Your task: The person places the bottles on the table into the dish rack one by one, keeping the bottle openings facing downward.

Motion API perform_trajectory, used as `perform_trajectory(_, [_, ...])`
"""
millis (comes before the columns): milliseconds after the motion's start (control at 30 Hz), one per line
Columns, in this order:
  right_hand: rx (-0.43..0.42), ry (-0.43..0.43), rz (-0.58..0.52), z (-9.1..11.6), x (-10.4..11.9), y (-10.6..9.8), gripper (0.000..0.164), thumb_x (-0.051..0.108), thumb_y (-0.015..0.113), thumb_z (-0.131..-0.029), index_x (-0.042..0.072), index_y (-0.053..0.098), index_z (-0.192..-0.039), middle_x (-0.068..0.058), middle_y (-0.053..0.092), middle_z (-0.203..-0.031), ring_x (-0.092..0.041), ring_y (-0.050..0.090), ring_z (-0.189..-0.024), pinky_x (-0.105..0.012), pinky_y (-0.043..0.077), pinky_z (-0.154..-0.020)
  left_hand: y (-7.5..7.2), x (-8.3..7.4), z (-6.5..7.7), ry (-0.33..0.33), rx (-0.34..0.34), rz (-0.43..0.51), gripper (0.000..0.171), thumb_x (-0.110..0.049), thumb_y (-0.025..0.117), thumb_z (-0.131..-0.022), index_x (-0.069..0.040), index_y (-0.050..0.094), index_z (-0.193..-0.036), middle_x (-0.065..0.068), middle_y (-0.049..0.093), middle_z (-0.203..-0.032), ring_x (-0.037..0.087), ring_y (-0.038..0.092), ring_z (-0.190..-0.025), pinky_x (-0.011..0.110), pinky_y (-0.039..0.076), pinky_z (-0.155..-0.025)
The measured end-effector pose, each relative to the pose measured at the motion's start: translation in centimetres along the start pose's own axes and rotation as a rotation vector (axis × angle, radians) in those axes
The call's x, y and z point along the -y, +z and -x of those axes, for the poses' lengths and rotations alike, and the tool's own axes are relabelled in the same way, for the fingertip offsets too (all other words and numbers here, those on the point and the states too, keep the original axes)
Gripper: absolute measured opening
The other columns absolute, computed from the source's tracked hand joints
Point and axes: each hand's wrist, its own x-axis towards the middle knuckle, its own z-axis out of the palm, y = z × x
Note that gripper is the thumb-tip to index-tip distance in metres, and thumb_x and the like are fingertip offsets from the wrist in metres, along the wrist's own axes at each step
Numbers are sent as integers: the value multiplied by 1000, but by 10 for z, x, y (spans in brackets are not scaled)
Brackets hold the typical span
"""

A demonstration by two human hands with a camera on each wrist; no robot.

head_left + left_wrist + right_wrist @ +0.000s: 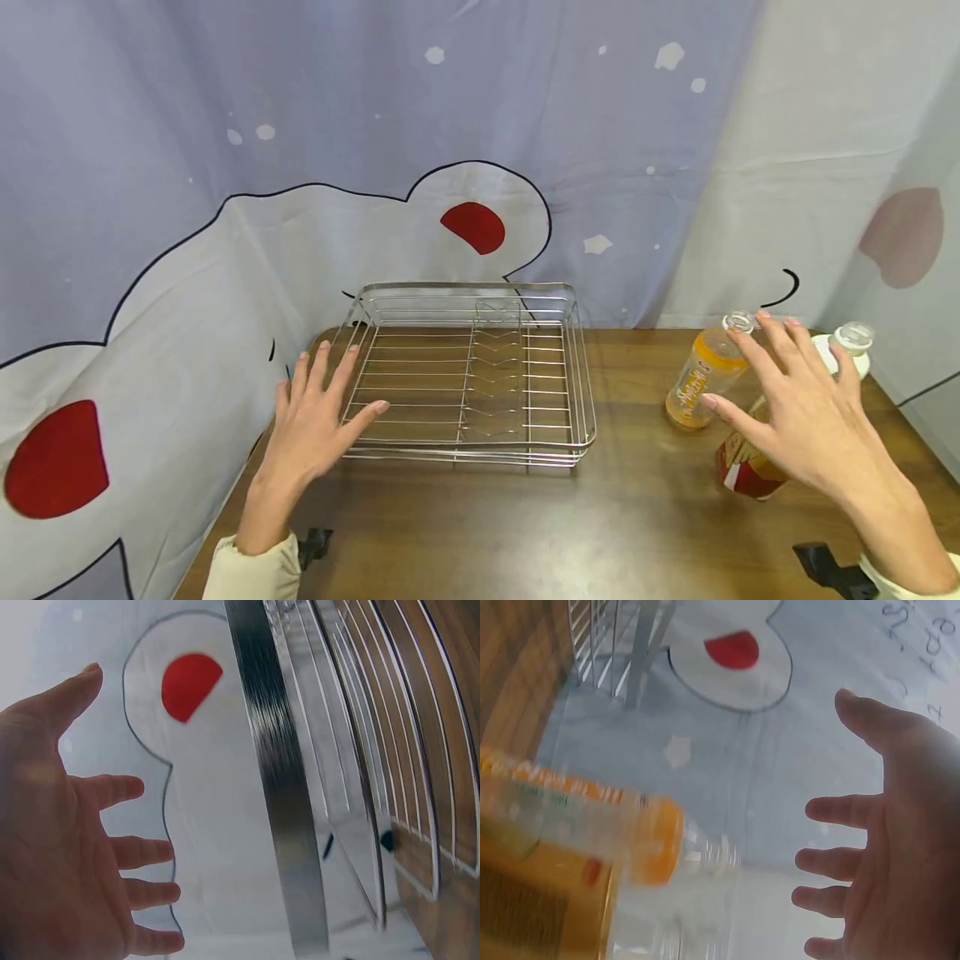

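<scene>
Probably most at risk in the head view: the orange-banded bottle point(707, 373) at centre right and the red-labelled bottle point(752, 467) just below and right of it, the latter half masked. Could topple from one low sideways sweep of the right hand point(812, 421), spread in front of them toward lower right, fingers fanned wide, with no grip on anything. Could also spill, if uncapped and holding liquid; cannot tell how full. See at centre, on the wooden table point(465, 525), the wire rack point(468, 375), likely to skid or rattle if snagged by the left hand point(307, 429), spread at the rack's left edge, likewise gripping nothing.

In the left wrist view, find that hand at lower left, palm showing, thumb raised away from four outstretched fingers, with a visible gap before the rack's broad metal band point(281, 780) running down right of centre. Might catch on this band during a quick inward move, from misjudged depth.

In the right wrist view, find the right hand at the right edge, thumb and fingers stretched apart, clear of both bottles, blurred at lower left. Holds nothing, touches nothing visible. Might tip a bottle by closing too high, near its top.
</scene>
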Motion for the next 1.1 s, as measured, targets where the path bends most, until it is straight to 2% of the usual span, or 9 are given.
perform_trajectory(367, [-243, 115, -153, 37, -38, -1, 75, 46, 74, -84, 1, 49, -139, -25, 41, -148, -53, 38, -130, -68, 21, -107, 3, 50, 6, -108, -6, 103, 86, -53, 55, -97, -7, 17, -158, 37, 18, -153, 58, 18, -136, 74, 15, -102])
perform_trajectory(500, [-298, 173, -253, 53, -51, 8, 78, 30, 78, -81, -2, 44, -144, -29, 41, -146, -50, 35, -135, -54, 21, -115, 8, 65, 8, -147, -3, 155, 84, -50, 54, -98, -6, 15, -158, 38, 17, -152, 59, 20, -136, 74, 19, -101])
perform_trajectory(733, [-207, 338, -363, 85, -64, 28, 92, 16, 80, -81, 0, 26, -153, -42, 35, -141, -53, 28, -136, -63, 12, -113, 21, 79, 8, -196, 18, 254, 84, -49, 52, -100, -9, 10, -159, 33, 16, -156, 55, 20, -139, 71, 21, -104])
perform_trajectory(800, [-166, 366, -384, 92, -67, 35, 96, 13, 80, -81, 2, 20, -156, -39, 30, -147, -43, 24, -143, -47, 10, -118, 26, 82, 7, -189, 10, 287, 83, -47, 54, -100, -7, 12, -159, 31, 18, -157, 54, 20, -139, 70, 22, -105])
perform_trajectory(867, [-100, 407, -412, 97, -69, 41, 101, 16, 79, -84, 5, 11, -158, -36, 23, -152, -42, 19, -144, -49, 7, -119, 30, 85, 6, -182, 13, 324, 83, -45, 55, -100, -6, 12, -159, 30, 19, -157, 53, 20, -140, 69, 22, -106])
perform_trajectory(900, [-67, 426, -425, 100, -70, 45, 102, 18, 78, -86, 7, 8, -158, -35, 21, -154, -42, 18, -144, -38, 6, -119, 33, 86, 6, -183, 22, 345, 83, -44, 55, -100, -6, 11, -159, 29, 19, -157, 53, 20, -140, 69, 22, -106])
perform_trajectory(967, [6, 477, -452, 103, -72, 50, 103, 23, 76, -89, 9, 2, -159, -35, 19, -155, -48, 18, -142, -45, 10, -119, 37, 88, 7, -192, 45, 385, 83, -44, 56, -99, -8, 10, -159, 28, 18, -158, 52, 20, -140, 70, 22, -105])
perform_trajectory(1033, [78, 530, -483, 105, -73, 55, 103, 28, 73, -91, 11, -2, -159, -36, 17, -154, -60, 20, -134, -65, 13, -111, 40, 88, 8, -212, 65, 418, 84, -44, 55, -99, -11, 8, -160, 28, 19, -158, 53, 24, -138, 70, 26, -103])
perform_trajectory(1100, [135, 573, -515, 107, -75, 60, 104, 32, 72, -92, 11, -5, -159, -39, 15, -153, -64, 22, -130, -68, 19, -107, 43, 89, 9, -234, 76, 445, 84, -45, 55, -99, -15, 7, -160, 28, 20, -158, 54, 31, -135, 70, 31, -100])
